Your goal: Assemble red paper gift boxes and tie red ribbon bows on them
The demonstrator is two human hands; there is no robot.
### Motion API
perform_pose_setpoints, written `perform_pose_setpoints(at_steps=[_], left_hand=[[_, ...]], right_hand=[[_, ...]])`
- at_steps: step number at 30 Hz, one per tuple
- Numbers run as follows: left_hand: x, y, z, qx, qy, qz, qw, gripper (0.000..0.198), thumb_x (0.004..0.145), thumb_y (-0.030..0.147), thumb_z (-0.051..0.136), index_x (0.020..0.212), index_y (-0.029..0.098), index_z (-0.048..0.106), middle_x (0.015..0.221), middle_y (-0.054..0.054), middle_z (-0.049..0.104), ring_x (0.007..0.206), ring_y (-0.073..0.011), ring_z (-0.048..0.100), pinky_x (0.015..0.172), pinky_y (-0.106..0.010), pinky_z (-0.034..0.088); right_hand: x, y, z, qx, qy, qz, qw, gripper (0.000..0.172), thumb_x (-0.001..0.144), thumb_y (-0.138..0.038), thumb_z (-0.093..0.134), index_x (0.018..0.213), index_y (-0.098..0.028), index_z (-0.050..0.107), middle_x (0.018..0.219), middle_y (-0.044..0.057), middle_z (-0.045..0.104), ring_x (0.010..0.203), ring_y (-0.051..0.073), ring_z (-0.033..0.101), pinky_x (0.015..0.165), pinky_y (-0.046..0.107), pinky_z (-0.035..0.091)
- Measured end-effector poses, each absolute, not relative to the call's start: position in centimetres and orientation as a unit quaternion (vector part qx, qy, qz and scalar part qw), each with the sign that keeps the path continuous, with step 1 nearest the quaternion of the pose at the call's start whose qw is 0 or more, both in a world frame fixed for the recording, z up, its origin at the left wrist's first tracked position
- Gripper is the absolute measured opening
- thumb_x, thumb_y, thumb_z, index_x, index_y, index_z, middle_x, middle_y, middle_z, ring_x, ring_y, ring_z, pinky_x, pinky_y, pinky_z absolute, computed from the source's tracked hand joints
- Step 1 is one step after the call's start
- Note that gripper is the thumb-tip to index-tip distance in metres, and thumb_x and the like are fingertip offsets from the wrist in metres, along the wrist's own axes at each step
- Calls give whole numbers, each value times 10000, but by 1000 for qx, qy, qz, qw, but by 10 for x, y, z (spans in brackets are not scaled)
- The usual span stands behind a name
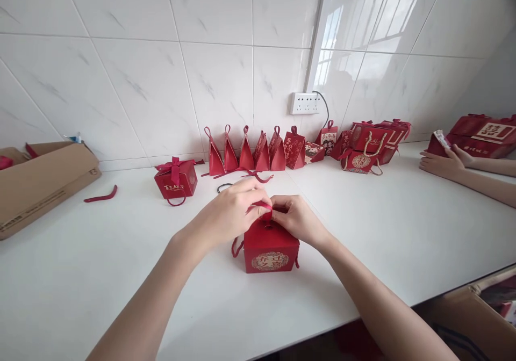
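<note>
A small red gift box (272, 240) with a gold round emblem on its front stands upright on the white table (193, 296). Over its top, my left hand (234, 205) pinches a bright red ribbon (264, 207). From the other side my right hand (299, 220) has thumb and fingers closed at the same ribbon, close to the box lid. The fingertips partly hide the ribbon's shape there. Dark red cord (237, 247) hangs at the box's left side, and a short end shows at the right.
Left of the hands sit a bow-topped red box (176, 181), a loose red strip (100, 194) and an open cardboard carton (44, 183). Triangular red boxes (245, 157) line the wall. Red gift bags (365, 154) and another person's hands (447, 159) are at right.
</note>
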State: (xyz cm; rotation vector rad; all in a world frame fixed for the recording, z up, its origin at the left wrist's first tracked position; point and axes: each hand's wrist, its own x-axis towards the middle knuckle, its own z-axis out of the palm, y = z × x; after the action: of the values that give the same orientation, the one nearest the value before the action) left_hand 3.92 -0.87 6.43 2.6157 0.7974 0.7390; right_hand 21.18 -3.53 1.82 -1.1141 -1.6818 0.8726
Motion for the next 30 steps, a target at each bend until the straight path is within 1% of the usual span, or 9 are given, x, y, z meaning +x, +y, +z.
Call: perform_pose_setpoints(at_steps=[1, 3, 6, 10, 12, 15, 19, 26, 30], left_hand=[[40, -4, 65, 909, 283, 252, 175, 185, 858, 276, 485, 843, 229, 663, 998, -30, 574, 801, -156, 565, 653, -271, 429], [43, 6, 65, 895, 301, 251, 213, 180, 824, 308, 525, 842, 229, 686, 1001, -35, 574, 795, -155, 568, 654, -269, 435], [46, 15, 61, 860, 321, 284, 277, 160, 772, 250, 532, 830, 201, 672, 908, -38, 609, 808, -164, 575, 691, -276, 440], [48, 18, 48, 773, 335, 367, 395, 120, 713, 255, 590, 796, 170, 575, 767, -11, 605, 710, -141, 565, 657, -261, 437], [48, 18, 39, 746, 353, 380, 417, 124, 700, 271, 603, 745, 161, 571, 746, -15, 608, 697, -142, 559, 654, -264, 433], [47, 16, 27, 752, 376, 364, 401, 154, 718, 291, 586, 766, 155, 640, 812, -44, 647, 776, -169, 569, 715, -288, 425], [45, 11, 22, 774, 379, 354, 363, 174, 746, 266, 540, 786, 161, 673, 862, -49, 653, 810, -177, 557, 717, -288, 405], [39, 3, 31, 805, 365, 327, 334, 178, 742, 243, 503, 697, 183, 664, 774, -33, 608, 816, -183, 526, 743, -295, 398], [41, -2, 35, 809, 359, 317, 341, 195, 765, 315, 533, 651, 185, 624, 753, -33, 584, 844, -198, 508, 782, -310, 385]], right_hand=[[212, -35, 18, -449, -683, 355, 453, 144, 755, -143, 507, 648, -178, 596, 691, -9, 673, 633, 123, 608, 611, 250, 470], [212, -35, 17, -435, -674, 382, 459, 101, 760, -143, 518, 737, -178, 610, 693, -9, 676, 654, 130, 619, 624, 257, 476], [211, -33, 16, -413, -643, 442, 471, 89, 763, -217, 592, 841, -174, 592, 727, 10, 695, 692, 144, 640, 643, 269, 488], [210, -30, 13, -395, -588, 497, 502, 295, 699, -353, 711, 785, -200, 474, 661, -17, 676, 577, 120, 606, 531, 231, 440], [210, -28, 12, -383, -577, 498, 522, 393, 667, -399, 744, 749, -213, 408, 651, -27, 669, 553, 115, 594, 509, 223, 424], [209, -27, 11, -375, -580, 474, 547, 429, 672, -421, 741, 724, -219, 366, 667, -22, 662, 567, 119, 599, 543, 245, 448], [209, -29, 13, -403, -593, 432, 547, 346, 717, -368, 696, 728, -215, 387, 671, -25, 630, 599, 122, 604, 540, 239, 440], [213, -32, 18, -430, -617, 394, 529, 227, 697, -222, 634, 712, -204, 408, 652, -33, 588, 589, 106, 573, 542, 231, 434], [213, -31, 16, -441, -641, 335, 531, 154, 701, -202, 583, 710, -204, 429, 669, -32, 565, 625, 114, 563, 567, 244, 447]])
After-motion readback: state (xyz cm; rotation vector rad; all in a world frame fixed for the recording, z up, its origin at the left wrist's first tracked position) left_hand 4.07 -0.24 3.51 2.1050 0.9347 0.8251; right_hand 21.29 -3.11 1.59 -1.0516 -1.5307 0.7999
